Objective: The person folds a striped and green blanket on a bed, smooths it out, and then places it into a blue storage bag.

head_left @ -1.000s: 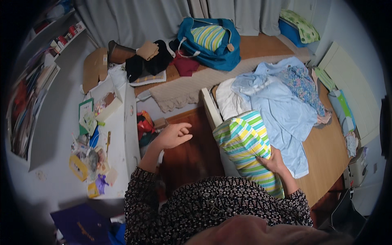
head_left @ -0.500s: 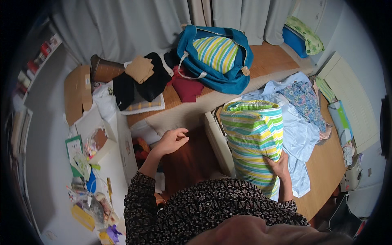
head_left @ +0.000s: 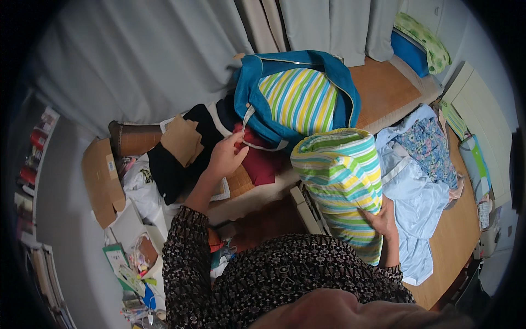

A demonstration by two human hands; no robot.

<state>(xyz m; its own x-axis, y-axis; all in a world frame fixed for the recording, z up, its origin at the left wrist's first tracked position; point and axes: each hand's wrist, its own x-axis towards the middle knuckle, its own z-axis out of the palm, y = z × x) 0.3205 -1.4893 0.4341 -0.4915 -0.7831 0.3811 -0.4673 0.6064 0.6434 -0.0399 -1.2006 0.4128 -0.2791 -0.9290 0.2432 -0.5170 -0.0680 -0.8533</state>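
Note:
A rolled striped quilt [head_left: 339, 192] in green, yellow, teal and white stands upright against my right side. My right hand [head_left: 383, 222] grips its right edge, the fingers partly hidden in the folds. At the far side, a large teal bag [head_left: 249, 82] lies with its zipped mouth gaping. Matching striped fabric [head_left: 298, 98] bulges inside it. My left hand [head_left: 227, 156] is stretched toward the bag, fingers apart, beside its whitish strap handle [head_left: 247, 118]. Under those fingertips lies dark red folded cloth [head_left: 260, 164]; whether they touch cloth or strap is unclear.
Black clothing [head_left: 200, 140] and a tan folded cloth [head_left: 182, 140] lie left of the bag. Light blue fabric [head_left: 408, 197] and a floral cloth [head_left: 424, 145] cover part of the wooden table [head_left: 455, 236] at right. A cardboard box [head_left: 103, 175] stands at far left.
My left hand has moved forward from over the gap to the bag's strap. The striped quilt has come closer to the bag, still in my right hand. The view has shifted.

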